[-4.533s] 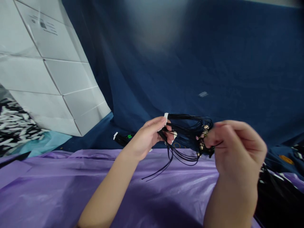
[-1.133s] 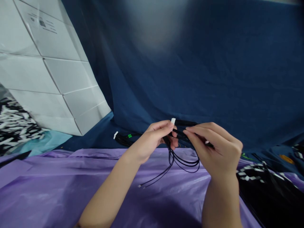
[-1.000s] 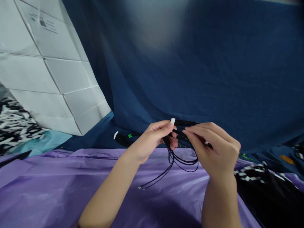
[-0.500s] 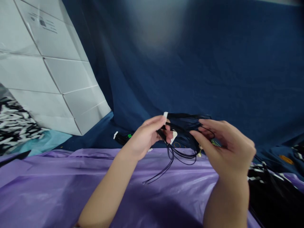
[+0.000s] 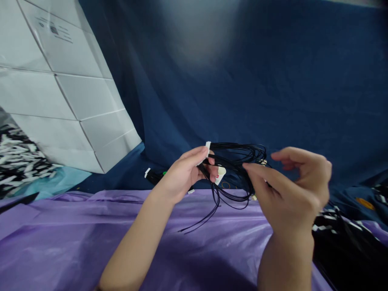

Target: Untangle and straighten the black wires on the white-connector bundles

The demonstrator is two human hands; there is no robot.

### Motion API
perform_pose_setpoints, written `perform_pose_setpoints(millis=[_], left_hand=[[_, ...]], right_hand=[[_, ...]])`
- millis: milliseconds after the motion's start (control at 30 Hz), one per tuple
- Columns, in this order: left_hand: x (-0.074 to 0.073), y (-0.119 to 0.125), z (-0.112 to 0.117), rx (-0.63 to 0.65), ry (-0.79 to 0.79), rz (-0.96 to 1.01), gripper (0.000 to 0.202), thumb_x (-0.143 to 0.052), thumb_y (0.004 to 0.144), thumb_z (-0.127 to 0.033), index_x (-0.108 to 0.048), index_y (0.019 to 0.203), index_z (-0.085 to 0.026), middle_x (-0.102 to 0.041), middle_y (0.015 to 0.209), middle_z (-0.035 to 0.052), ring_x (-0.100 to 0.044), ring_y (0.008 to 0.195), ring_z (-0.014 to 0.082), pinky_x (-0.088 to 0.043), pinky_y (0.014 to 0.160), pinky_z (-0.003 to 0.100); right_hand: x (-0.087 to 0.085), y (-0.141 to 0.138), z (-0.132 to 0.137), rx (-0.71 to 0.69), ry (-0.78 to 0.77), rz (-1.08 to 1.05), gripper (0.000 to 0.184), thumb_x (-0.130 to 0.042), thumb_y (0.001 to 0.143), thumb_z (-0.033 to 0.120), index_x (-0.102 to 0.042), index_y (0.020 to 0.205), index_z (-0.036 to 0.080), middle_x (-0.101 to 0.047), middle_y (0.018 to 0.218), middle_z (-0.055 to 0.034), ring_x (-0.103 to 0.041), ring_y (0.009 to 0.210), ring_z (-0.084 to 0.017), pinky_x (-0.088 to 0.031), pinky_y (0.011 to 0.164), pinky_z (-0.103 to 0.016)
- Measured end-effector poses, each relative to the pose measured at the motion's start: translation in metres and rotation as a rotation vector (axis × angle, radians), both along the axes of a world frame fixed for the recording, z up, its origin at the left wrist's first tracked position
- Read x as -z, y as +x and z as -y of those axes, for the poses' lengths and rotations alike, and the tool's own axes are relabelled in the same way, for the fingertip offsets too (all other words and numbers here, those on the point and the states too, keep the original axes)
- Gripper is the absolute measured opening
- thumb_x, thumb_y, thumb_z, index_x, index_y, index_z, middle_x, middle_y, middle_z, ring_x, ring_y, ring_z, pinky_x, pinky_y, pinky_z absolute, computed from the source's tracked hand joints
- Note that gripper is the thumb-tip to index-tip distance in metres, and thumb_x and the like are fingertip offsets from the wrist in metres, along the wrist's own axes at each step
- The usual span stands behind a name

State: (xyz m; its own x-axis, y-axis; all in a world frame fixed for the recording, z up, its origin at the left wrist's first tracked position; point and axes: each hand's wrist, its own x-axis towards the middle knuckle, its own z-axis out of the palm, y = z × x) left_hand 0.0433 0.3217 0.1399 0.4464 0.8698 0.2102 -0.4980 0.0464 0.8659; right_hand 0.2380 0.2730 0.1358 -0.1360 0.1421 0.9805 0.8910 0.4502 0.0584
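Note:
My left hand (image 5: 184, 174) is closed on a bundle of thin black wires (image 5: 235, 161) with white connectors (image 5: 207, 146) at the end, held above a purple plastic sheet (image 5: 75, 238). The wires loop to the right and several loose ends hang down toward the sheet. My right hand (image 5: 291, 184) is just right of the loops, fingers apart and curved, thumb and forefinger close to the wires' right end; whether they touch is hard to tell.
White cardboard boxes (image 5: 57, 85) are stacked at the left. Dark blue cloth (image 5: 273, 89) covers the back. Another black wire with a white connector and green tag (image 5: 156, 176) lies behind my left hand. A heap of black wires with white connectors (image 5: 345, 238) lies at right.
My right hand pinched the wires near my left hand a second ago, then moved right and spread its fingers. The wire loops fanned out wider. My left hand rose slightly.

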Motion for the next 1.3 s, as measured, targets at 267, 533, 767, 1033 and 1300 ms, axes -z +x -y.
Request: perform_pose_setpoints(millis=[267, 533, 767, 1033, 1300], left_hand=[[0.001, -0.003, 0.000, 0.026, 0.040, -0.095, 0.029, -0.064, 0.092, -0.041, -0.060, 0.081, -0.014, -0.061, 0.071, 0.0021, -0.061, 0.062, 0.0138, -0.050, 0.061, 0.026], [0.000, -0.002, -0.001, 0.032, -0.012, -0.042, 0.027, -0.064, 0.091, -0.039, -0.060, 0.080, -0.015, -0.060, 0.069, 0.0024, -0.060, 0.060, 0.0141, -0.052, 0.060, 0.027], [-0.004, -0.002, 0.000, 0.039, -0.048, 0.066, 0.029, -0.056, 0.096, -0.039, -0.059, 0.080, -0.015, -0.064, 0.069, 0.0053, -0.067, 0.067, 0.0196, -0.054, 0.071, 0.033], [-0.002, 0.002, 0.005, -0.004, 0.015, 0.185, 0.032, -0.059, 0.095, -0.042, -0.060, 0.076, -0.016, -0.064, 0.071, 0.0049, -0.070, 0.082, 0.0235, -0.053, 0.085, 0.038], [-0.001, 0.011, 0.010, -0.067, 0.077, 0.264, 0.030, -0.061, 0.095, -0.036, -0.063, 0.073, -0.016, -0.055, 0.073, 0.0005, -0.056, 0.071, 0.0118, -0.048, 0.073, 0.023]], right_hand=[[0.000, 0.001, -0.001, 0.091, -0.220, 0.052, 0.020, -0.074, 0.087, 0.026, -0.074, 0.107, 0.026, -0.045, 0.144, -0.0145, -0.043, 0.131, -0.041, -0.038, 0.104, -0.058], [0.001, 0.001, -0.005, -0.112, -0.253, -0.083, 0.026, -0.076, 0.082, 0.029, -0.067, 0.105, 0.021, -0.050, 0.137, -0.0158, -0.050, 0.125, -0.037, -0.042, 0.101, -0.055], [0.004, 0.002, -0.017, -0.317, -0.057, -0.733, 0.019, -0.065, 0.090, 0.033, -0.061, 0.077, 0.020, -0.059, 0.075, -0.0015, -0.056, 0.066, -0.015, -0.046, 0.063, -0.030], [0.008, 0.004, -0.021, -0.536, -0.811, -0.566, 0.020, -0.068, 0.089, 0.035, -0.075, 0.087, 0.016, -0.069, 0.074, -0.0029, -0.061, 0.064, -0.014, -0.044, 0.053, -0.022], [-0.001, -0.030, -0.004, -0.675, -0.722, -0.422, 0.014, -0.068, 0.090, 0.028, -0.080, 0.088, 0.021, -0.076, 0.084, -0.0029, -0.070, 0.076, -0.017, -0.054, 0.069, -0.025]])
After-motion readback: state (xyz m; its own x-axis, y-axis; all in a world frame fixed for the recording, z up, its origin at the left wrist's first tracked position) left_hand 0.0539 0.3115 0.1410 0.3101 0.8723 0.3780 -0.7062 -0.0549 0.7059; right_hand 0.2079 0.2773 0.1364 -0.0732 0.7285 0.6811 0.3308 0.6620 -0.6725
